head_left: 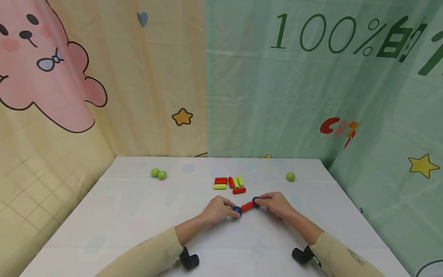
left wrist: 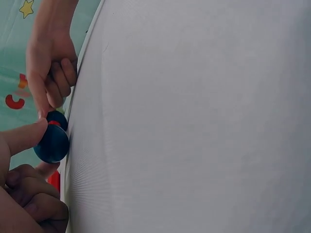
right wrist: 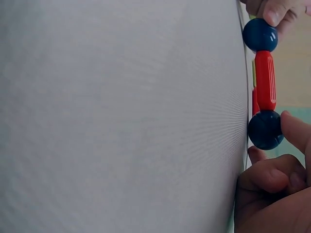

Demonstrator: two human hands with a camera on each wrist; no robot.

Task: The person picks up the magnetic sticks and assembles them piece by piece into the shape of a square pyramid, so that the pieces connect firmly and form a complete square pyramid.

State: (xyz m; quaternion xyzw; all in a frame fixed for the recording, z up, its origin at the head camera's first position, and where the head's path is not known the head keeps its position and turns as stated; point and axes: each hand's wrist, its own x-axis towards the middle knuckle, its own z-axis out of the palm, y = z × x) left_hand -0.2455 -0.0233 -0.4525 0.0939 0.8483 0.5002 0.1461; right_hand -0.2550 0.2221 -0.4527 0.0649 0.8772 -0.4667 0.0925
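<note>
A short red rod (right wrist: 265, 80) joins two dark blue balls just in front of the group of loose rods. My left hand (head_left: 219, 209) pinches the left blue ball (left wrist: 52, 144) between thumb and finger. The right blue ball (right wrist: 265, 130) is pinched by my right hand (head_left: 278, 204) at the rod's other end. In the head view the piece slants, its right end farther from me. Seen from the right wrist, the rod is ribbed and each of its ends meets a ball.
Behind the hands lie several red rods (head_left: 239, 191) and yellow-green rods (head_left: 220, 187). Two green balls (head_left: 162, 175) sit at the back left of the white table (head_left: 138, 215), and one green ball (head_left: 290, 176) at the back right. Printed curtains (head_left: 242, 96) hang behind.
</note>
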